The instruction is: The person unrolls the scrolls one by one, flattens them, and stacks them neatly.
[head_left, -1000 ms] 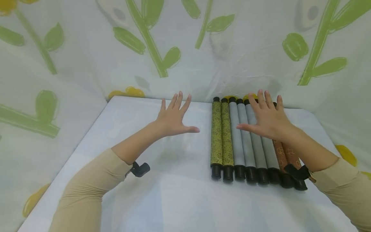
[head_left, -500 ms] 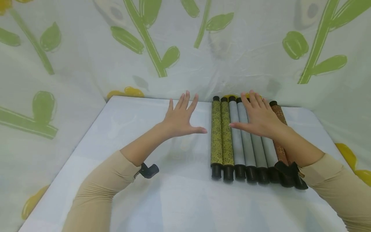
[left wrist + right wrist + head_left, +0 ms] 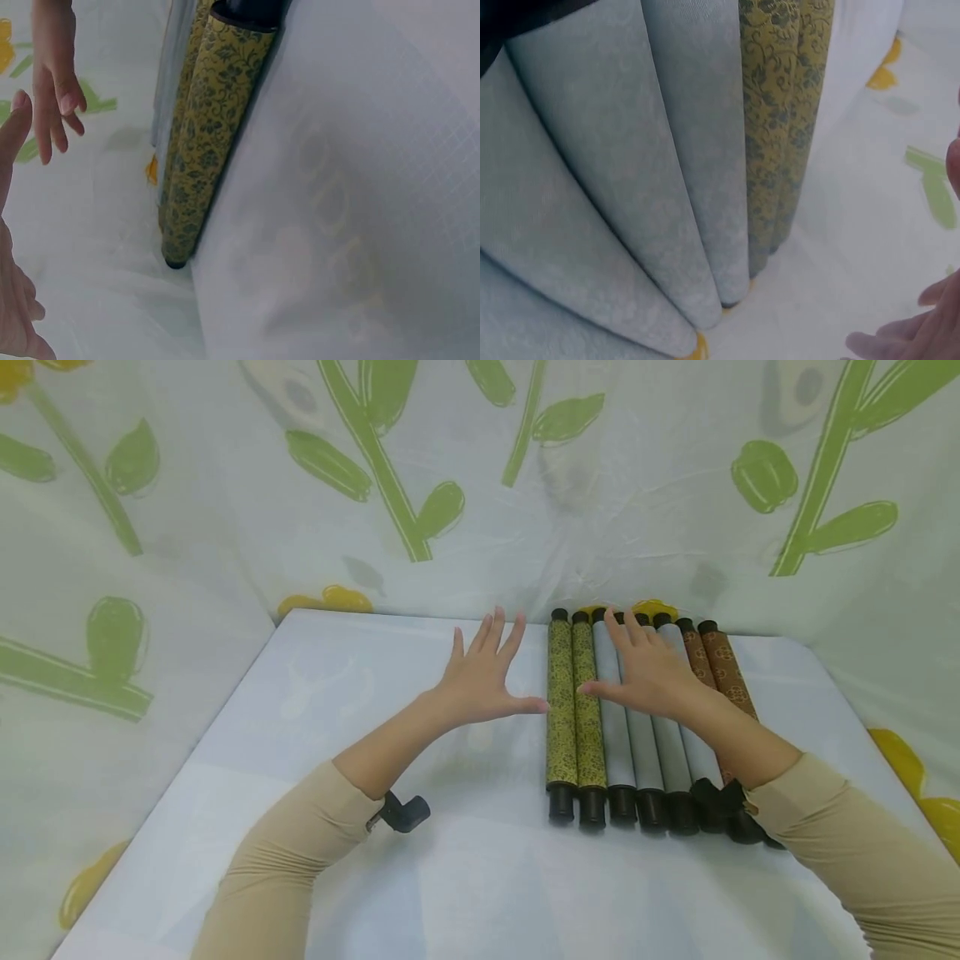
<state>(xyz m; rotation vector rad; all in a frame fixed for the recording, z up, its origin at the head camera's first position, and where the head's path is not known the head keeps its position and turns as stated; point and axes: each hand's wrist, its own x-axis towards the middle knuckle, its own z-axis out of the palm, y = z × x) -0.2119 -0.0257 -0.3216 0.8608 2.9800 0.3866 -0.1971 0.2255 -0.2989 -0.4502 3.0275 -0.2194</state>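
Several rolled scrolls with black end knobs lie side by side on the table. Two at the left are yellow-green with a dark floral pattern (image 3: 561, 735), the middle ones are plain grey-blue (image 3: 617, 743), and two at the right are brown with a flower pattern (image 3: 726, 664). Fingers spread, my left hand (image 3: 483, 687) hovers just left of the row, its thumb tip overlapping the first yellow-green scroll in the head view. My right hand (image 3: 654, 675), also spread and holding nothing, is above the grey-blue scrolls and hides parts of them.
The white table (image 3: 360, 693) extends left and in front of the row. Behind it hangs a pale curtain (image 3: 637, 527) printed with green leaves and yellow flowers. A black wrist camera (image 3: 405, 814) is strapped on the left arm, another (image 3: 716, 797) on the right.
Both hands have shifted: the left one rightward to the edge of the row, the right one leftward over the scrolls, uncovering the brown ones' upper ends. The scrolls have stayed in place.
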